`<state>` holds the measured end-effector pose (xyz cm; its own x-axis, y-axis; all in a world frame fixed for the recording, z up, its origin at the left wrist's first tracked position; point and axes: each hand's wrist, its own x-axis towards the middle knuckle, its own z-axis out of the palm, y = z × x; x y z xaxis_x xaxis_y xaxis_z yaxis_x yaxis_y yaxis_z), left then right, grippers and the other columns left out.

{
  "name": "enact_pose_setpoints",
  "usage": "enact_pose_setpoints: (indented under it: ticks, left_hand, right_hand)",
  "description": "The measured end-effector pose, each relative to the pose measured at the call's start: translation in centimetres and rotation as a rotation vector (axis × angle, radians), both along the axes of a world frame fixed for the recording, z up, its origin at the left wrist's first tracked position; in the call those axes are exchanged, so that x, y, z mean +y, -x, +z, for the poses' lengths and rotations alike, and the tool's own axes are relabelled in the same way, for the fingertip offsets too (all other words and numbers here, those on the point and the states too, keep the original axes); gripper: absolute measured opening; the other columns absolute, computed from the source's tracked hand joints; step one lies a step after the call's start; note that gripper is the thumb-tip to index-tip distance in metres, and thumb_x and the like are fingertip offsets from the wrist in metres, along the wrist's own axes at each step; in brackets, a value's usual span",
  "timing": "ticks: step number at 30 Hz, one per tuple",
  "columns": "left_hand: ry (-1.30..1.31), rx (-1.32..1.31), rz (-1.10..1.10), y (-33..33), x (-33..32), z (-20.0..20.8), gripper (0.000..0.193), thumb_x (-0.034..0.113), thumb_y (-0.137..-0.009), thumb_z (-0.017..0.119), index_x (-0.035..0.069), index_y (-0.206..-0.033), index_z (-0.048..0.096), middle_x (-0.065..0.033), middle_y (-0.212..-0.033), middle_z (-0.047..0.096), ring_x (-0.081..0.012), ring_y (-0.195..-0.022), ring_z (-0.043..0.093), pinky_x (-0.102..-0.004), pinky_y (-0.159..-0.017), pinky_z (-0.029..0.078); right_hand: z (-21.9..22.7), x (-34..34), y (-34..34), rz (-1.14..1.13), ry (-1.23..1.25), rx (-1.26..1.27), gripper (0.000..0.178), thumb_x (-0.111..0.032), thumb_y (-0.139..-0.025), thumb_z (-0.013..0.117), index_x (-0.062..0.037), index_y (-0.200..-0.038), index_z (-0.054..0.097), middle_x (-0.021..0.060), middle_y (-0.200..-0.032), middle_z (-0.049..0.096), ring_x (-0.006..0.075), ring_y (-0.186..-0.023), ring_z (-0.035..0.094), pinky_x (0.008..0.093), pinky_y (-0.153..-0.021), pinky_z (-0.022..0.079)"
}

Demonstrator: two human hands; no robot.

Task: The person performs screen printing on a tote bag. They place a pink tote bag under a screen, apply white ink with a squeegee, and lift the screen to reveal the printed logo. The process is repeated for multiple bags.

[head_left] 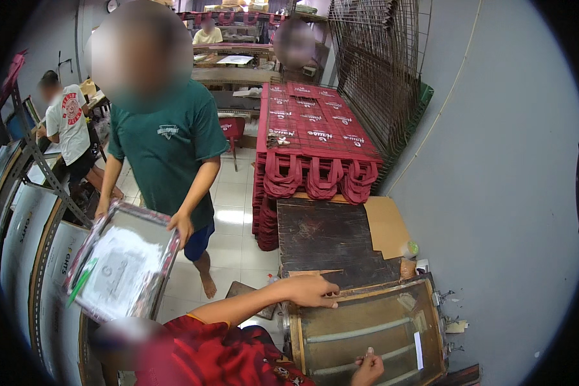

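Note:
In the head view my left arm, in a red sleeve, stretches toward the far rail of a wooden-framed printing screen [341, 315]. My left hand [312, 291] lies at that rail, fingers loosely apart and holding nothing I can see. Low in the view my right hand [368, 371] is over the near part of the screen, thumb raised against curled fingers; anything between them is too small to tell. The amber mesh shows pale bars beneath it and a white strip [419, 350] at its right. Binder clips [453, 323] sit along the right edge.
At left a person in a green shirt [164, 145] carries another screen frame [119, 264] with a green strip on it. Stacked red bags [312, 128] lie beyond a dark board [321, 231]. Wire racks [383, 71] stand by the grey wall [502, 212]; another worker [67, 116] is farther back.

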<state>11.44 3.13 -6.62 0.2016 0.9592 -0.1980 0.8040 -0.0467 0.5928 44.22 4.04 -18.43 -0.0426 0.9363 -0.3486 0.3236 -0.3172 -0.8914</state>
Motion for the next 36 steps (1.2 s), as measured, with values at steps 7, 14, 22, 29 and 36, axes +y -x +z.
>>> enact_pose_setpoints:
  ticks: [7, 14, 22, 29, 36]
  left_hand:
    - [-0.273, -0.089, -0.191, -4.7, 4.8, -8.9, 0.047, 0.035, -0.099, 0.062, -0.005, -0.125, 0.061, -0.0267, -0.115, 0.067, -0.0449, -0.112, 0.063, -0.0508, -0.097, 0.050]
    - [-0.443, -0.286, -0.341, -9.6, 6.1, -14.7, 0.045, 0.029, -0.101, 0.060, -0.008, -0.127, 0.057, -0.0268, -0.132, 0.058, -0.0431, -0.125, 0.055, -0.0505, -0.109, 0.042]
    - [-0.623, -0.239, -0.456, -11.7, 7.5, -20.1, 0.047, 0.030, -0.101, 0.061, -0.003, -0.134, 0.056, -0.0228, -0.145, 0.052, -0.0388, -0.136, 0.049, -0.0495, -0.115, 0.039]
    - [-0.457, -0.265, -0.466, -9.9, 8.5, -15.2, 0.047, 0.027, -0.090, 0.075, -0.003, -0.124, 0.063, -0.0232, -0.141, 0.058, -0.0417, -0.130, 0.055, -0.0524, -0.111, 0.042]
    - [-0.402, -0.199, -0.515, -7.1, 6.3, -12.3, 0.046, 0.024, -0.089, 0.074, -0.002, -0.125, 0.063, -0.0235, -0.142, 0.057, -0.0420, -0.131, 0.051, -0.0512, -0.113, 0.036]
  right_hand:
    - [-2.8, -3.9, -0.7, -0.043, -1.034, -0.689, 0.030, -0.026, -0.102, 0.063, 0.0024, -0.109, 0.068, 0.0253, -0.108, 0.068, 0.0469, -0.108, 0.061, 0.0587, -0.097, 0.048]
    - [0.1, -3.0, 0.5, -0.097, -1.033, -0.674, 0.033, -0.029, -0.104, 0.058, 0.0026, -0.108, 0.066, 0.0255, -0.116, 0.067, 0.0489, -0.112, 0.060, 0.0600, -0.102, 0.045]
    - [-5.9, -1.3, 0.5, -0.022, -1.057, -0.734, 0.027, -0.016, -0.097, 0.068, 0.0033, -0.114, 0.060, 0.0196, -0.109, 0.066, 0.0381, -0.106, 0.064, 0.0532, -0.094, 0.050]
    - [-6.5, -3.1, 0.5, -0.221, -0.368, -0.535, 0.028, -0.027, -0.086, 0.078, -0.0035, -0.086, 0.063, 0.0185, -0.090, 0.068, 0.0384, -0.093, 0.066, 0.0498, -0.084, 0.050]
    - [-0.4, -6.9, 3.8, -0.188, -0.085, -0.199, 0.032, -0.031, -0.085, 0.074, 0.0000, -0.080, 0.066, 0.0142, -0.073, 0.068, 0.0277, -0.067, 0.067, 0.0401, -0.064, 0.051]
